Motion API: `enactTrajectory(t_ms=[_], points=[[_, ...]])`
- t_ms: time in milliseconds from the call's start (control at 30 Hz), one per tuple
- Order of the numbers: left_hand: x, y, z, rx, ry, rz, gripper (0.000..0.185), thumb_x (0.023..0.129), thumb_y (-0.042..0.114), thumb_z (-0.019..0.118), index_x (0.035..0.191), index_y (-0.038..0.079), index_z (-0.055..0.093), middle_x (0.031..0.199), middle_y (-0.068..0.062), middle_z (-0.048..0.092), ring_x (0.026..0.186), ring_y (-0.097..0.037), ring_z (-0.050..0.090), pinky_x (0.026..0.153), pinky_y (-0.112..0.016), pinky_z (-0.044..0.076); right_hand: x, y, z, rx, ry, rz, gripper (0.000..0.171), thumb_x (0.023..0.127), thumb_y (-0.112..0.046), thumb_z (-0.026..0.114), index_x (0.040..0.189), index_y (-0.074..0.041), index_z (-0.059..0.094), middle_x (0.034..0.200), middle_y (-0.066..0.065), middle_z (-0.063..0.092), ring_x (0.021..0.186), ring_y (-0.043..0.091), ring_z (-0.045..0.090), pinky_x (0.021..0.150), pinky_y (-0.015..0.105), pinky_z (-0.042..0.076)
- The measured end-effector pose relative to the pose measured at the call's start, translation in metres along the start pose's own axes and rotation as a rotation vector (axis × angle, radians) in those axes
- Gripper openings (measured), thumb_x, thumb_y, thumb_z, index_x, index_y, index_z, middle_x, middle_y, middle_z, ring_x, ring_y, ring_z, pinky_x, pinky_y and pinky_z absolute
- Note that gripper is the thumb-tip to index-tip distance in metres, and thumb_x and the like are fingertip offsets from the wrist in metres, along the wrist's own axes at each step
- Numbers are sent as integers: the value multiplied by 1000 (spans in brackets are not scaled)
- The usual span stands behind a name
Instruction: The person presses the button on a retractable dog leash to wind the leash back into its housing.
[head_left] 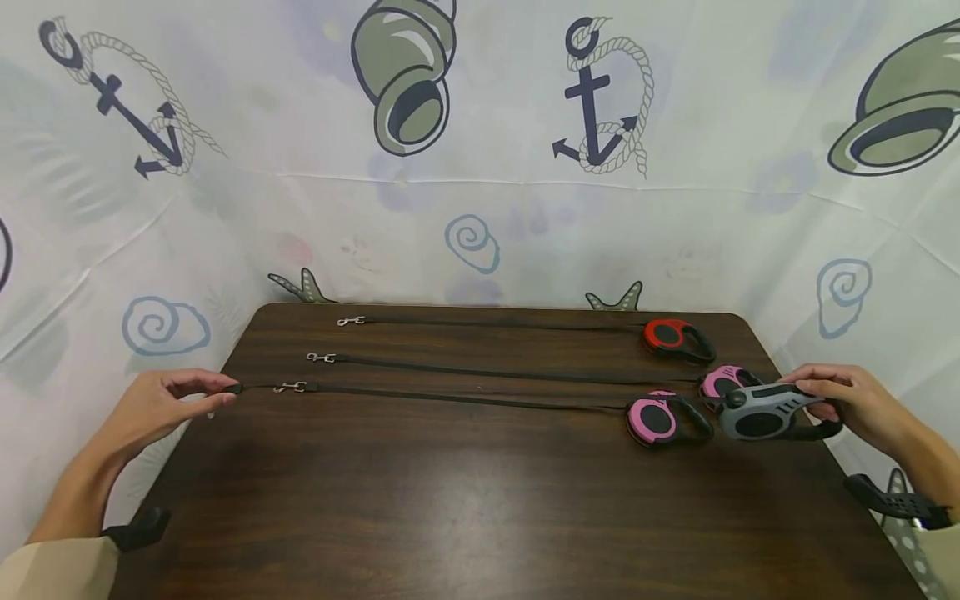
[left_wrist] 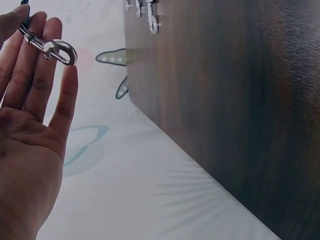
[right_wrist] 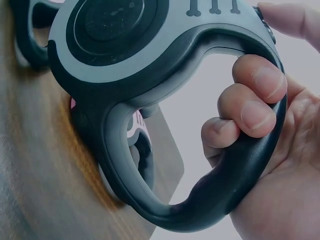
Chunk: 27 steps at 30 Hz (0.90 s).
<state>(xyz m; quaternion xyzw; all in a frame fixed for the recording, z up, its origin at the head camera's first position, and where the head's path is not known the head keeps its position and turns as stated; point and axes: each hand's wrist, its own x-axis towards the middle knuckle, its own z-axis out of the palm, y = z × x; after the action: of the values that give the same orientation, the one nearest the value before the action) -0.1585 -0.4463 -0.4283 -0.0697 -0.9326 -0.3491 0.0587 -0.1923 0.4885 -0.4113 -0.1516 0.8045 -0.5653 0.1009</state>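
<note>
My right hand [head_left: 862,398] grips the black handle loop of a grey retractable dog leash [head_left: 772,408], its fingers curled through the loop in the right wrist view. The thumb lies by the button at the handle's top. Over at the table's left edge, my left hand [head_left: 161,404] pinches the strap end just behind a silver snap hook [left_wrist: 61,50]. That hook hangs across the fingers in the left wrist view. Between the hands the grey leash's thin strap is drawn out, overlapping the nearest leash on the table in the head view.
On the brown table [head_left: 450,508] lie a red leash [head_left: 666,334] at the back and two pink leashes, the nearer pink leash [head_left: 652,417] beside the grey one. Their black straps stretch leftward, roughly parallel, ending in silver hooks. A patterned white cloth [head_left: 510,242] stands behind.
</note>
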Motion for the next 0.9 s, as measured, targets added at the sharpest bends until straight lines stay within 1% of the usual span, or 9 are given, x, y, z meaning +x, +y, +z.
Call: enactTrajectory(t_ms=[133, 300, 367, 533, 600, 733, 767, 800, 900], points=[[2, 0, -4, 1, 8, -4, 23, 92, 22, 85, 112, 11, 82, 94, 11, 80, 88, 9, 65, 68, -18, 46, 6, 2, 1, 54, -12, -22, 43, 109, 7, 39, 115, -13, 77, 77, 0, 63, 59, 34, 33, 58, 47, 24], [2, -1, -7, -8, 3, -13, 25, 92, 23, 85, 114, 10, 81, 93, 7, 80, 79, -3, 69, 67, -21, 43, 13, 4, 0, 84, -41, -59, 46, 108, 8, 36, 116, -11, 77, 80, 0, 65, 61, 33, 34, 58, 47, 25], [3, -1, -8, -22, 3, -15, 25, 92, 21, 85, 113, 9, 80, 93, 8, 79, 77, -8, 70, 68, -20, 43, 15, 6, -1, 102, -52, -74, 46, 108, 9, 36, 116, -10, 77, 80, 0, 66, 61, 33, 34, 58, 47, 25], [5, 0, -10, -33, 11, -10, 22, 92, 19, 85, 111, 8, 81, 98, 22, 76, 85, 3, 69, 72, -14, 47, 21, 7, -1, 179, -49, -138, 48, 106, 13, 35, 116, -6, 78, 78, 0, 64, 60, 32, 28, 56, 45, 23], [6, 0, -11, -33, 17, -13, 23, 91, 19, 86, 110, 7, 81, 98, 23, 76, 87, 6, 67, 72, -14, 48, 23, 7, 0, 201, -36, -166, 50, 105, 15, 34, 116, -4, 79, 77, -1, 64, 59, 31, 27, 54, 43, 21], [8, -2, -12, -29, 12, -15, 24, 91, 16, 86, 111, 4, 80, 97, 20, 77, 86, 5, 67, 71, -14, 49, 26, 7, 0, 217, -19, -197, 49, 104, 17, 34, 115, -2, 78, 77, -2, 66, 58, 30, 26, 53, 41, 20], [9, -3, -13, -30, 11, -17, 25, 91, 15, 86, 112, 3, 80, 96, 17, 78, 85, 4, 67, 71, -14, 49, 26, 7, 0, 216, -17, -199, 49, 104, 17, 35, 115, -2, 78, 77, -2, 66, 58, 30, 26, 53, 41, 20], [9, -3, -13, -35, 10, -24, 25, 91, 15, 86, 112, 3, 80, 95, 16, 78, 85, 4, 68, 71, -14, 49, 27, 7, 0, 218, -11, -199, 48, 104, 17, 35, 114, -1, 78, 80, -2, 69, 58, 30, 26, 53, 41, 20], [10, -3, -14, -49, 7, -23, 26, 91, 14, 86, 113, 1, 79, 93, 7, 80, 82, 1, 69, 71, -14, 50, 29, 6, 0, 233, 10, -202, 47, 104, 18, 36, 112, 0, 79, 89, -2, 75, 59, 29, 26, 54, 40, 19]])
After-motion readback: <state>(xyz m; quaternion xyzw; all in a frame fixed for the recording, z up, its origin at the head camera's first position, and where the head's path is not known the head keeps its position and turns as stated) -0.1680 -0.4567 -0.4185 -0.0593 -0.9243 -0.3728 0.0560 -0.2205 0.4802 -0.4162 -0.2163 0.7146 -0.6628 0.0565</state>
